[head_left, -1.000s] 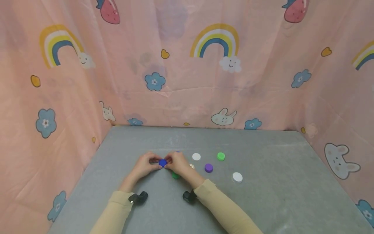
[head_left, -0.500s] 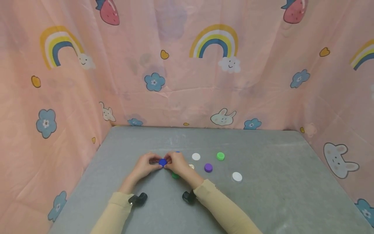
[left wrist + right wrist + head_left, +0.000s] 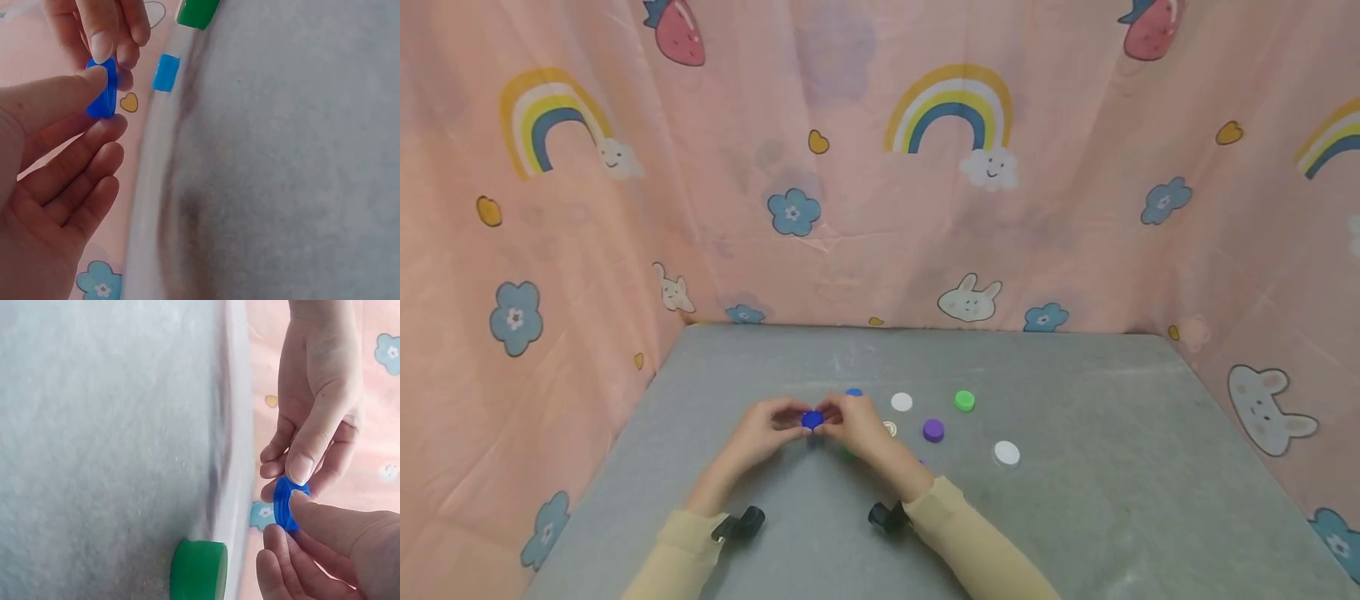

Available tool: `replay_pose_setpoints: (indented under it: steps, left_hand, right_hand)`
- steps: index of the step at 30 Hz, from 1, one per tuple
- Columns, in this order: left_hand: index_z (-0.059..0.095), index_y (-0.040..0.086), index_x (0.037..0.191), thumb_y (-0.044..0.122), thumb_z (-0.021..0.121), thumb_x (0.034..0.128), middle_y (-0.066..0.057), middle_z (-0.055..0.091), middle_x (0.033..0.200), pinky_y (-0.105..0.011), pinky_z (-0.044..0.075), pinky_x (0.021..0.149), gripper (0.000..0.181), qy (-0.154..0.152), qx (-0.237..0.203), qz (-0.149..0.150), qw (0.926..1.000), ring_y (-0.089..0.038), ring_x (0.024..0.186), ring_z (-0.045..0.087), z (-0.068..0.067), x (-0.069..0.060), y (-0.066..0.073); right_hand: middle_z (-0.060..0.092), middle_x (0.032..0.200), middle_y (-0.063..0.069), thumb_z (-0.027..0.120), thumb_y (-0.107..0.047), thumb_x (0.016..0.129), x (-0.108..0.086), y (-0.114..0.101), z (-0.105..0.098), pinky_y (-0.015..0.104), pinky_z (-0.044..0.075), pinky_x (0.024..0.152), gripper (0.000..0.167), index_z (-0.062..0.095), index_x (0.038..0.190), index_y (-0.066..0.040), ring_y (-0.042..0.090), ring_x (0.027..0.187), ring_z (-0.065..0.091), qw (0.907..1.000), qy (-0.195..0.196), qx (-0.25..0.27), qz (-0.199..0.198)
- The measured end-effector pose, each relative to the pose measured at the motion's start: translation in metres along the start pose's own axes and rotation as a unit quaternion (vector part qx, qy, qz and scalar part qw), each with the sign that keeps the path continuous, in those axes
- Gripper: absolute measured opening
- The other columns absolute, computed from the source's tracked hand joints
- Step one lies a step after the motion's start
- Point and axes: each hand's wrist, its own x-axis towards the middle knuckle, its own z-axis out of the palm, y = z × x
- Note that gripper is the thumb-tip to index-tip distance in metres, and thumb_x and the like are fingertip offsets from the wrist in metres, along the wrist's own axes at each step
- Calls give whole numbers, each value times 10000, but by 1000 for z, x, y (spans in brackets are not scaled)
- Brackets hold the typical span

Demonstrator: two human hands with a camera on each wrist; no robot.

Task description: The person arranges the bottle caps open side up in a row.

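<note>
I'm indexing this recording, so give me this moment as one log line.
left hand: pinches dark blue cap; right hand: pinches it too; cap: held off table; on table: purple cap, light green cap, others

Your left hand (image 3: 760,432) and right hand (image 3: 860,427) face each other, thumbs (image 3: 59,100) and fingers (image 3: 94,137) pinching, tips close together; behind them, your wrists (image 3: 709,493) sit apart, forearms (image 3: 672,554) slanting inward.

Head view: left sleeve (image 3: 673,550) at 7 o'clock, right sleeve (image 3: 981,542) at 5, both plain beige; 2 black wrist cameras (image 3: 750,522).
</note>
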Motion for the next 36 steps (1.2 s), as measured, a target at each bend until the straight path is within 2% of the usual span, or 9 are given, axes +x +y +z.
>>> replay_pose_setpoints:
  steps: [7, 11, 16, 23, 28, 36]
  left_hand:
    - [698, 184, 1045, 255, 730, 835, 59, 703, 960, -308, 521, 800, 224, -112, 348, -63, 9993, -91, 873, 644, -2, -10, 5]
    - [699, 207, 1050, 279, 723, 840, 86, 701, 956, -284, 514, 790, 223, -186, 514, -88, 9985, -68, 867, 641, -4, -16, 7]
    - [703, 196, 1038, 274, 719, 843, 86, 703, 941, -277, 511, 784, 210, -233, 493, -134, 9984, -78, 865, 644, -6, -24, 9]
    - [700, 229, 1032, 383, 684, 853, 95, 702, 967, -261, 510, 809, 236, -311, 410, -108, 9986, -77, 899, 650, -10, -35, 4]
    - [712, 248, 1002, 410, 684, 844, 103, 712, 964, -265, 516, 809, 227, -209, 286, 12, 9994, -75, 900, 659, -12, -41, 5]
    - [720, 329, 921, 401, 669, 860, 181, 698, 897, -254, 512, 759, 107, 64, 253, -36, 9997, -35, 844, 640, -15, -48, 7]
  right_hand:
    - [726, 924, 94, 737, -140, 822, -12, -2, 0, 203, 537, 699, 247, 686, 1034, -24, 182, 831, 699, 9999, 60, 90, -131]
    - [726, 942, 88, 723, -166, 839, -18, -4, 2, 208, 539, 712, 252, 686, 1049, -31, 174, 843, 697, 9999, 13, 144, -45]
    - [726, 945, 94, 713, -168, 848, -21, -4, 8, 191, 533, 713, 253, 687, 1054, -23, 164, 840, 696, 9997, -49, 205, -146]
    - [727, 919, 65, 710, -186, 853, -25, -5, 13, 167, 514, 680, 226, 699, 1032, -49, 120, 802, 683, 9992, -152, 301, -224]
    - [726, 904, 47, 699, -215, 863, -27, -7, 15, 172, 505, 668, 211, 712, 1020, -75, 103, 786, 670, 9988, -235, 358, -216]
    - [717, 858, -21, 658, -282, 895, -29, -9, 17, 182, 489, 618, 198, 729, 999, -129, 21, 713, 620, 9970, -399, 653, 61]
